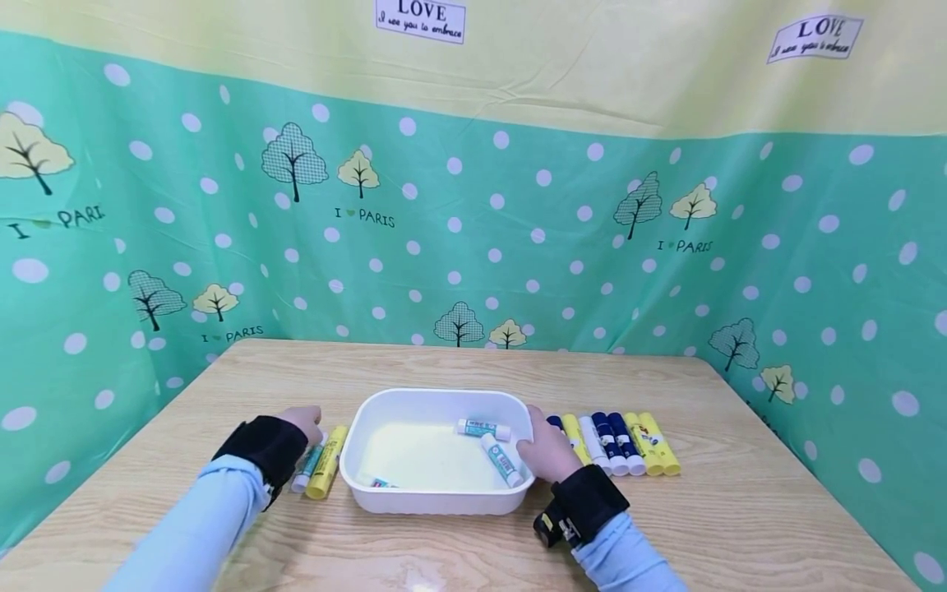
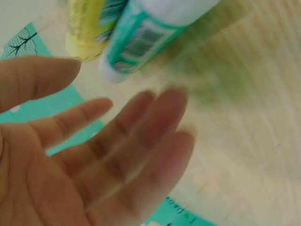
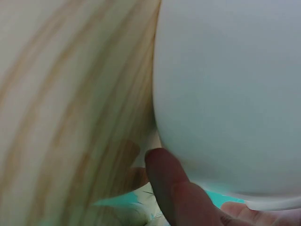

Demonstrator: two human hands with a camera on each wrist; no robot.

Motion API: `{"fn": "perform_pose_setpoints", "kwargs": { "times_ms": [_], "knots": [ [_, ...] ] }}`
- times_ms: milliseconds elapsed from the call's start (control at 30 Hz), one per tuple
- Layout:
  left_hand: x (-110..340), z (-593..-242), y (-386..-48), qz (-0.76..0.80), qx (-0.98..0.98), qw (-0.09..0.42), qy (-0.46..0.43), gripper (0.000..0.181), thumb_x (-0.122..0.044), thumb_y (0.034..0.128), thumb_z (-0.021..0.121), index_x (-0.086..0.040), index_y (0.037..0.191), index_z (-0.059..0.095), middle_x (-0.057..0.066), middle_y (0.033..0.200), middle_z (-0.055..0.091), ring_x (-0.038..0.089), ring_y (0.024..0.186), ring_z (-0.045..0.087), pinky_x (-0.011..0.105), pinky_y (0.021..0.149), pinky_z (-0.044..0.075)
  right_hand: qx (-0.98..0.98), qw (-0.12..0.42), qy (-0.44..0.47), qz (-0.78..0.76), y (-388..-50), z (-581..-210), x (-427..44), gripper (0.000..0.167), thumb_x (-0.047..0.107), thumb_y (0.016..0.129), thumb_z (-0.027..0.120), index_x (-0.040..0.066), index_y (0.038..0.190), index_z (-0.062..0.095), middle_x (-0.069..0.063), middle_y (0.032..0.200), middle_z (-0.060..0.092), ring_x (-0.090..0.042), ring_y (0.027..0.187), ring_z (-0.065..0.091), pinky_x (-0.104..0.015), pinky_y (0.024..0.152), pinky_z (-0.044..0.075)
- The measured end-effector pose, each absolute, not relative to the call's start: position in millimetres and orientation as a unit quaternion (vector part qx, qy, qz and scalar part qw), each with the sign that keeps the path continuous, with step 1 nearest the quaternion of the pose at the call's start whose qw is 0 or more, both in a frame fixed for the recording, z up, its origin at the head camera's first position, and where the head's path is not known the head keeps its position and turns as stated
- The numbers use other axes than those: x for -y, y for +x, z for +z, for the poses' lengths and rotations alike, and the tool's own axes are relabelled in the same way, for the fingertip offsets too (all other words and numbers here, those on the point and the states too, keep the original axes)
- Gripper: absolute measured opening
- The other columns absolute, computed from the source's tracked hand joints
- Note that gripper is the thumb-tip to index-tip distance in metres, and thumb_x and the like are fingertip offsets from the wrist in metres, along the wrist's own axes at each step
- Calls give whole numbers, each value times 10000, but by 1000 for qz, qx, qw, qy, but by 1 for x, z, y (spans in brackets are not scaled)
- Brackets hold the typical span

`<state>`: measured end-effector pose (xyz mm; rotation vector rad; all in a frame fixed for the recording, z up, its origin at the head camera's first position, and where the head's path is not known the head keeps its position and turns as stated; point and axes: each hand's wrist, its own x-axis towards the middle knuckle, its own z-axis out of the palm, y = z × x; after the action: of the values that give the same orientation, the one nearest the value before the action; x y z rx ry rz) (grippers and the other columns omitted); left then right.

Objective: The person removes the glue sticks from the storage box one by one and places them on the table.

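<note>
A white plastic bin [image 1: 436,501] stands on the table with a few teal-and-white glue sticks [image 1: 501,460] lying inside; one at its front left is mostly hidden by the wall. My right hand [image 1: 551,450] grips the bin's right rim, and in the right wrist view its fingers [image 3: 169,183] lie along the outer wall [image 3: 225,94]. Left of the bin, my left hand [image 1: 303,421] hovers by a teal-and-white glue stick [image 1: 309,464] and a yellow glue stick [image 1: 325,464]. The left wrist view shows its fingers [image 2: 160,122] spread apart from both sticks, holding nothing.
To the right of the bin lies a row of several glue sticks, among them dark blue ones [image 1: 616,444] and yellow ones [image 1: 658,444]. The wooden table [image 1: 473,551] backs onto a green and yellow curtain [image 1: 459,247].
</note>
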<state>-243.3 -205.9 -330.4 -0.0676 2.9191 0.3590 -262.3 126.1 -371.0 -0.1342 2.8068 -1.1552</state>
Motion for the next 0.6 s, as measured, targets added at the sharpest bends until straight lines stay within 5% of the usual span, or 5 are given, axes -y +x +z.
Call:
{"fn": "perform_pose_setpoints", "kwargs": {
  "times_ms": [133, 333, 600],
  "knots": [
    [188, -312, -240, 93, -995, 35, -1, 367, -54, 740, 488, 138, 1052, 488, 291, 981, 555, 381, 900, 537, 432, 778, 422, -921, 48, -42, -385, -263, -371, -127, 578, 56, 818, 450, 49, 1347, 215, -198, 1273, 407, -289, 1049, 493, -431, 814, 431],
    [154, -300, -247, 57, -994, -71, 61, 256, -114, 723, 533, 33, 931, 557, 177, 840, 616, 322, 753, 578, 411, 603, 444, -923, 45, -46, -380, -263, -370, -128, 574, 52, 813, 449, 43, 1341, 223, -203, 1263, 415, -295, 1048, 495, -428, 815, 432],
    [98, -289, -249, 55, -986, -98, 124, 176, -110, 728, 533, -20, 877, 558, 89, 750, 596, 227, 649, 553, 337, 529, 429, -920, 47, -47, -387, -263, -369, -128, 585, 59, 806, 453, 49, 1342, 220, -202, 1260, 417, -298, 1027, 507, -416, 784, 451]
  ]
}}
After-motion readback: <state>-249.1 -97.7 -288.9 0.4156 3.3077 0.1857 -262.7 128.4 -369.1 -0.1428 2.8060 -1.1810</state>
